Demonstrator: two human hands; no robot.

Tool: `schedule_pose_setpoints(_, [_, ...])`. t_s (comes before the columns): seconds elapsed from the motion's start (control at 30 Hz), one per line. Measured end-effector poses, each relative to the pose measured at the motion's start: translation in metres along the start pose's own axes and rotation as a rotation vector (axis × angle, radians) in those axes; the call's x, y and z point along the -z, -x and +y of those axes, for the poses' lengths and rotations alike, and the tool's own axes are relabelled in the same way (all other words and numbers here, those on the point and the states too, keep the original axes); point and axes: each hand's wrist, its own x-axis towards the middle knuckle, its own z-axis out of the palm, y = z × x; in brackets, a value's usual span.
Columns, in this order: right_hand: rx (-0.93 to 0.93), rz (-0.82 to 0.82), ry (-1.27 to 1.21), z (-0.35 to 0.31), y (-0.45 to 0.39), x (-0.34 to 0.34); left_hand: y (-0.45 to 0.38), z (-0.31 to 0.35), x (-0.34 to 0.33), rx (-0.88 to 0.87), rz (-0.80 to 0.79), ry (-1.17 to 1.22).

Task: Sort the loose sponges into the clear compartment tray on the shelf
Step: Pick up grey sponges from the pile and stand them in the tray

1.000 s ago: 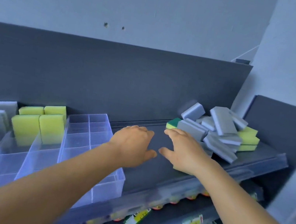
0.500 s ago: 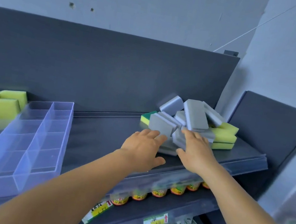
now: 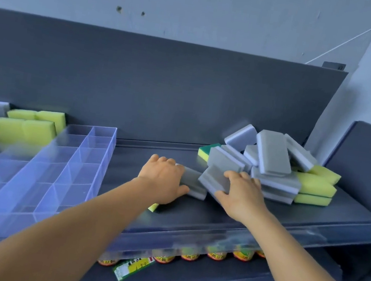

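Leftmost, the clear compartment tray (image 3: 37, 163) sits well to the left of your left hand (image 3: 163, 179), yellow sponges (image 3: 28, 126) standing at its far end. Your left hand curls over a grey sponge (image 3: 193, 185). Your right hand (image 3: 242, 195) clamps another grey sponge (image 3: 213, 181). Beyond its fingertips: the loose pile (image 3: 272, 166), grey and yellow.

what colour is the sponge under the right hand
Grey: the sponge that the right hand grips, seen in the head view.
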Motion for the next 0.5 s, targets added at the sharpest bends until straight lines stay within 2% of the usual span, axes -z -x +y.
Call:
schedule_pose_setpoints(0.17, [-0.015, -0.061, -0.003, -0.016, -0.015, -0.005, -0.006, -0.020, -0.005, 0.105, -0.115, -0.043])
schedule_pose_setpoints(0.27, [-0.027, -0.096, -0.029, -0.026, -0.019, -0.007, -0.010, -0.029, -0.012, 0.123, -0.189, 0.063])
schedule_pose_setpoints(0.4, [-0.036, -0.077, -0.092, -0.035, -0.025, -0.009, -0.017, -0.030, -0.017, 0.182, -0.046, 0.253])
schedule_pose_setpoints(0.5, [-0.090, -0.011, -0.138, -0.040, -0.030, -0.009, -0.028, -0.033, -0.018, 0.212, -0.028, 0.311])
